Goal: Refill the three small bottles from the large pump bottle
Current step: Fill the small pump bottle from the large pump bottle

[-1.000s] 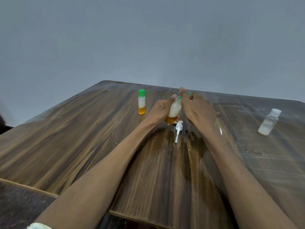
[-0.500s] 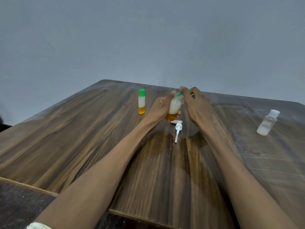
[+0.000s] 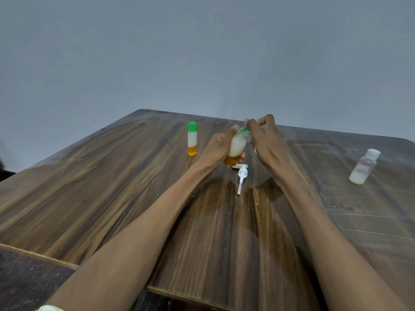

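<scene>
My left hand point(image 3: 219, 147) grips a small bottle point(image 3: 236, 149) with white liquid over an orange layer, held tilted above the wooden table point(image 3: 112, 187). My right hand point(image 3: 266, 140) pinches the green cap point(image 3: 244, 130) at this bottle's top. A second small bottle point(image 3: 192, 138) with a green cap stands upright to the left. A clear bottle point(image 3: 363, 167) with a white cap and some white liquid stands at the right. A white pump head point(image 3: 241, 176) with its tube lies on the table just below my hands. The large bottle's body is not visible.
A plain grey wall rises behind the table. The table's near edge point(image 3: 190, 295) runs across the bottom, with dark floor at the lower left. White smears mark the tabletop on the right side point(image 3: 336, 198).
Both hands have lifted the held bottle slightly, and my right hand's fingers have shifted on the green cap. The other bottles and the pump head have not moved.
</scene>
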